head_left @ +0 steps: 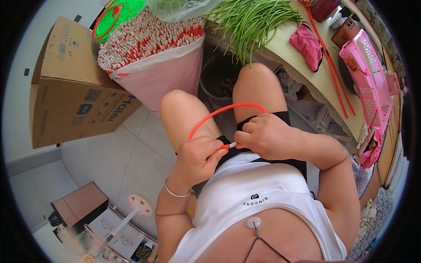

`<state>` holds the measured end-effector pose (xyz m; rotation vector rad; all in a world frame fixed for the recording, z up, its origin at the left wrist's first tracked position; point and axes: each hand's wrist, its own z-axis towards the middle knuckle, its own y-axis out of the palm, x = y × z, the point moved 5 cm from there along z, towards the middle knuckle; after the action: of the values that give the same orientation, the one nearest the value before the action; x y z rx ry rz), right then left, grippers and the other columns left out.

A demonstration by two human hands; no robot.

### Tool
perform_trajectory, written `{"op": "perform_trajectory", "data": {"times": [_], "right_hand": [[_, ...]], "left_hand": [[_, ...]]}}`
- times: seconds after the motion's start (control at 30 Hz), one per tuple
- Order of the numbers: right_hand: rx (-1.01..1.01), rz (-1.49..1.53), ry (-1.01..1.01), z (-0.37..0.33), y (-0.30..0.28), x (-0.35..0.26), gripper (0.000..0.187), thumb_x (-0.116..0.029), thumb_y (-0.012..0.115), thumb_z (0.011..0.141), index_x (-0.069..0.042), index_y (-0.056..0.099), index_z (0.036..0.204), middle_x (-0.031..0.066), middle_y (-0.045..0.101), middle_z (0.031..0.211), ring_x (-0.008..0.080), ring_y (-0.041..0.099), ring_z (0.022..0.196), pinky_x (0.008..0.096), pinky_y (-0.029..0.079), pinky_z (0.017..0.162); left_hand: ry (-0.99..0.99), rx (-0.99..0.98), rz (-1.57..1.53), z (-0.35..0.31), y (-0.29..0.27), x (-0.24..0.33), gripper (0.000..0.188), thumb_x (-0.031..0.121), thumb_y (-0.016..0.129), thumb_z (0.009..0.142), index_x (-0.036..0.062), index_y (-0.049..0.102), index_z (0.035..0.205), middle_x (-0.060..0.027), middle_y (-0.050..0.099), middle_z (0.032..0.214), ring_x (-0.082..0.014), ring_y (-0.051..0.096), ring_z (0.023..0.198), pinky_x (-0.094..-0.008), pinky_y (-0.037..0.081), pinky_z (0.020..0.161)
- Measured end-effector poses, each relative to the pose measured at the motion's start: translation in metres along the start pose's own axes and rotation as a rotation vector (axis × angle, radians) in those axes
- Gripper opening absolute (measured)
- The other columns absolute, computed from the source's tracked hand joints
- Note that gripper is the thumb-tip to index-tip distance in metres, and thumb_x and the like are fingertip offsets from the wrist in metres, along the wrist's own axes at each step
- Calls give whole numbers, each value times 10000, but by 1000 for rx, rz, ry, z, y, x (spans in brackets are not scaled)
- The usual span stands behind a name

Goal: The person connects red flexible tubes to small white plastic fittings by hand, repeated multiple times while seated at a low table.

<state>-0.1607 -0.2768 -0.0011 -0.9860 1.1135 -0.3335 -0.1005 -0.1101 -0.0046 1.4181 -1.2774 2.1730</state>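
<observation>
A thin red tube arches over my lap between my two hands. My left hand is closed around one end, and a short red tip sticks out past its thumb. My right hand pinches the other end, where a white end piece shows at the fingertips. The two ends meet or nearly meet between my hands; I cannot tell whether they are joined. Past my knees stands a large white bag packed with many red tubes with pale ends.
At the left is a cardboard box. A table at the far right bears green stems, a pink cloth, red tubes, a phone and a pink basket. A dark bucket stands beyond my knees.
</observation>
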Motion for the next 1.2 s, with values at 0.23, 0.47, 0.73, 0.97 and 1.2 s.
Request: {"op": "perform_trajectory", "data": {"times": [0.23, 0.47, 0.73, 0.97, 1.2], "right_hand": [[-66, -45, 43, 2, 2, 3, 95, -111, 651, 840, -75, 648, 927, 84, 622, 727, 292, 647, 701, 416, 500, 659], [-123, -43, 51, 1, 4, 8, 101, -92, 635, 834, -67, 644, 931, 90, 622, 718, 301, 651, 701, 432, 499, 638], [-193, -51, 40, 0, 21, 15, 88, -88, 615, 826, -58, 612, 908, 94, 626, 711, 289, 657, 685, 408, 495, 587], [1, 47, -65, 2, 24, 37, 110, -158, 643, 842, -69, 586, 874, 77, 616, 697, 292, 641, 654, 418, 491, 571], [-7, 55, -105, 8, 27, 41, 183, -208, 665, 864, -75, 550, 814, 57, 574, 629, 286, 597, 574, 410, 468, 540]], "left_hand": [[20, 9, 89, 3, 4, -3, 69, 45, 748, 779, 8, 705, 819, -103, 538, 595, -228, 495, 503, -337, 383, 482], [26, -4, 56, 4, 11, -5, 72, 30, 744, 777, 4, 692, 821, -108, 529, 598, -240, 499, 511, -347, 389, 487], [36, -11, 79, 3, 26, -10, 70, 7, 724, 778, -9, 679, 829, -127, 543, 615, -272, 512, 529, -361, 405, 500], [84, 32, 57, 9, 22, -20, 87, 46, 724, 784, 13, 653, 821, -129, 534, 624, -289, 523, 538, -384, 405, 493], [91, 10, 117, 10, 23, -23, 108, 64, 726, 773, 34, 624, 796, -116, 537, 627, -290, 534, 547, -392, 396, 476]]}}
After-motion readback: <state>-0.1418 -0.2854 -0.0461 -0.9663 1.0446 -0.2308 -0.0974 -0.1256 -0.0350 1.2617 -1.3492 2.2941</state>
